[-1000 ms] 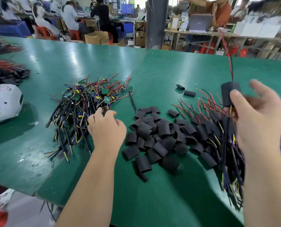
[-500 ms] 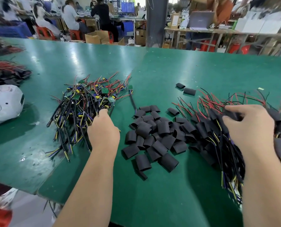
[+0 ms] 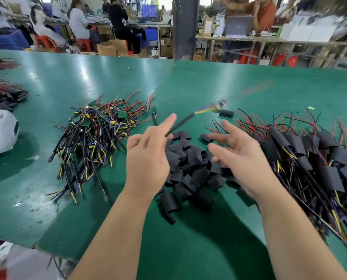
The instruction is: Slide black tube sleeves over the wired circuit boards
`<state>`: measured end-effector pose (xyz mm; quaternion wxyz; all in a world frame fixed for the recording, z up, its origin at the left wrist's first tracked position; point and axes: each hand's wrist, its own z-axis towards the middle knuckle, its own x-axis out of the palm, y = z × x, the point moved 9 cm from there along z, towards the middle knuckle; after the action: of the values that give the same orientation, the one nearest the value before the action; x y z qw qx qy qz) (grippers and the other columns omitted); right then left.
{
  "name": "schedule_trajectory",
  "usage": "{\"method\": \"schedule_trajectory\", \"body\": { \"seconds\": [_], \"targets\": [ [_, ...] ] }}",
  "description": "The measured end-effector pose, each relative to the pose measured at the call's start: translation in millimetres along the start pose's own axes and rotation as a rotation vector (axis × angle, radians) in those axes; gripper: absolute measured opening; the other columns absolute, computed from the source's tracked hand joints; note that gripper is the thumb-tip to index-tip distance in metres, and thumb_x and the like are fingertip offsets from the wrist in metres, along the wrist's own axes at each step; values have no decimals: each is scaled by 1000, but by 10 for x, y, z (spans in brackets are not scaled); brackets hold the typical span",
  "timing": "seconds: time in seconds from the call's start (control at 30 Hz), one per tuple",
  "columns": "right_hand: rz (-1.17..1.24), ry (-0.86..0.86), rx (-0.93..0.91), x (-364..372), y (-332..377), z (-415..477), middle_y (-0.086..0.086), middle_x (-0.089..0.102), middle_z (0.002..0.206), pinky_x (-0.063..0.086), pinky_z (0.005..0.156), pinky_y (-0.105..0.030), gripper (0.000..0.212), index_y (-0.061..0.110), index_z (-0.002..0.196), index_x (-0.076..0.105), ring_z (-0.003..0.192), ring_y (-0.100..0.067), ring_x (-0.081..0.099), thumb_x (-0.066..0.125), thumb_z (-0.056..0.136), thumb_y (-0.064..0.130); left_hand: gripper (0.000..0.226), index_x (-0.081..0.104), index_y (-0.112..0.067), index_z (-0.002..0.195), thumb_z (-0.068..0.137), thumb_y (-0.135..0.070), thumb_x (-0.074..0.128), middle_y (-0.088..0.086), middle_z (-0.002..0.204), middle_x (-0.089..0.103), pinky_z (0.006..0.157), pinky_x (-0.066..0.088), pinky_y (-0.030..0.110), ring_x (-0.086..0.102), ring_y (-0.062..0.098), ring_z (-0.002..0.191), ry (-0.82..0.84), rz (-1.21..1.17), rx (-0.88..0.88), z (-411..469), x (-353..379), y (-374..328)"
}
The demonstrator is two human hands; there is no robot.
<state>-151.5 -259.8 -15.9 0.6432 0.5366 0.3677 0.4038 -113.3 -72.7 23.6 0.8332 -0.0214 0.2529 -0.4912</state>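
Both hands are moving on from half a second ago: my left hand (image 3: pixel 146 158) is lifting one wired board (image 3: pixel 185 121) out of the unsleeved heap (image 3: pixel 96 134) towards the desk's left edge. My right hand (image 3: pixel 243 158) is leaving the finished heap (image 3: pixel 310 158) empty, fingers straight and spread above the loose black sleeves (image 3: pixel 188 164) mid-desk (image 3: pixel 219 249). The left hand's lower fingers are curling round the cable, index straight; the pinch itself is hiding behind the hand. The cable's long axis is running in the air from that hand towards the far right corner, blurred board end leading. I judge sleeve-fetching is in hand: the right hand is needing to pick one sleeve and align its mouth with that board end.
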Motion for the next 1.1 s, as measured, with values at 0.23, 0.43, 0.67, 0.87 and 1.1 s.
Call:
{"method": "schedule_trajectory", "body": {
  "seconds": [0.23,0.43,0.67,0.87,1.1],
  "targets": [
    [603,-168,142,-170,-156,66,-6,68,84,44,50,-17,16,13,101,68,58,-11,60,55,94,18,48,59,-26,127,86,1,57,-12,87,70,87,29,30,59,3,79,429,42,-66,-158,428,17],
    [574,4,137,161,-146,-2,-6,71,77,53,59,-18,25,7,99,67,67,-15,70,64,77,18,31,61,-19,124,96,-26,50,-7,101,70,90,32,33,62,17,85,398,8,-117,-119,400,-11],
    [338,22,212,400,-289,-75,-11,66,62,45,43,-21,38,11,69,62,51,-22,65,73,63,47,23,72,-8,99,89,-13,51,2,84,69,69,39,36,52,14,82,248,-85,79,-59,278,-222],
    [116,-24,222,251,-322,-66,-6,62,53,37,40,-18,44,22,53,67,39,-16,51,60,91,42,26,73,-12,90,92,-22,50,-1,77,68,57,46,40,65,23,72,297,1,121,-89,334,-193],
    [198,31,170,164,-285,-4,-1,65,61,46,48,-18,14,15,92,68,50,-12,56,73,79,17,9,70,-10,82,83,-9,60,2,73,68,55,47,38,61,28,59,250,88,-101,-77,300,79]
  ]
}}
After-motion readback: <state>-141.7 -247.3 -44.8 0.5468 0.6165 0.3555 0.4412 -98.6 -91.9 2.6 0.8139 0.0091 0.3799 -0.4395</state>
